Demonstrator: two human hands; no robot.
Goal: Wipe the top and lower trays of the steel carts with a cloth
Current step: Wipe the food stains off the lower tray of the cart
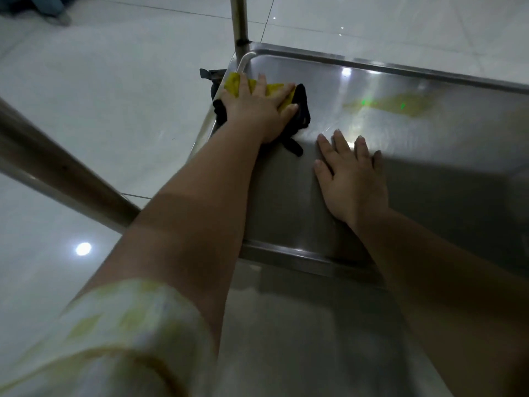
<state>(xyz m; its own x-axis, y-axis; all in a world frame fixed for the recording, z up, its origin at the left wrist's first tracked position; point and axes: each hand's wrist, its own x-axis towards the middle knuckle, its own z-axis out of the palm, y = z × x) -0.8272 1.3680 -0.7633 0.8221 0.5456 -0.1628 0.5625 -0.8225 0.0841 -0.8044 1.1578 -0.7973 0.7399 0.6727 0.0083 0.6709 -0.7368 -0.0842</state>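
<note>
The cart's lower steel tray [415, 173] fills the middle and right of the view, close to the floor. A yellow and black cloth [297, 106] lies in its far left corner. My left hand [257, 110] presses flat on the cloth with straight fingers. My right hand [352, 176] rests flat on the bare tray, fingers spread, a little to the right and nearer than the cloth.
An upright steel post [240, 21] rises from the tray's far left corner, with a black caster [211, 77] below it. A thick steel bar [57, 167] crosses the left foreground. Glossy white floor tiles [100, 96] surround the cart.
</note>
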